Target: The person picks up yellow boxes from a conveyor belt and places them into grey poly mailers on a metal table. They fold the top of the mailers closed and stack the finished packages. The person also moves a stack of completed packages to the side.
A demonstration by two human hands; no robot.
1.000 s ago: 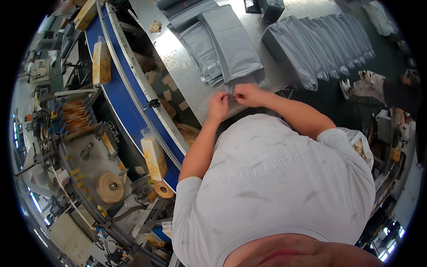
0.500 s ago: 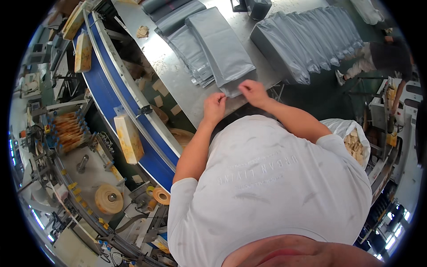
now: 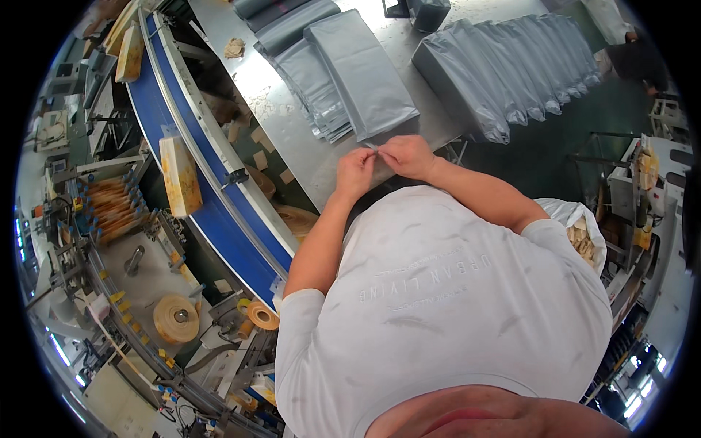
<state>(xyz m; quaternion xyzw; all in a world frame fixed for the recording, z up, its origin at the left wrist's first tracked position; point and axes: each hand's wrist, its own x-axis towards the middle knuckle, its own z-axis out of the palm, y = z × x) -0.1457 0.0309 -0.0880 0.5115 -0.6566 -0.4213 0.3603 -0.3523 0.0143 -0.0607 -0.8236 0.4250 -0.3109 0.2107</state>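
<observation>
My left hand (image 3: pixel 355 172) and my right hand (image 3: pixel 407 157) meet at the near edge of the metal table, fingertips pinched together. Whatever is between the fingers is too small to make out. Just beyond them lies a filled grey plastic mailing bag (image 3: pixel 365 77), its near end almost at my fingertips. Under and left of it is a stack of flat grey mailing bags (image 3: pixel 312 95).
A row of filled grey bags (image 3: pixel 504 69) stands on the metal table (image 3: pixel 255 91), right. Left runs a blue conveyor belt (image 3: pixel 219 219) carrying yellow-white long packs (image 3: pixel 179 175). A crumpled paper scrap (image 3: pixel 234 48) lies far left; a white sack (image 3: pixel 573 219) is by my right side.
My hands have come together from apart, the right moving left. The near flap of the bag no longer shows stretched between them. Packs on the belt have moved away from me.
</observation>
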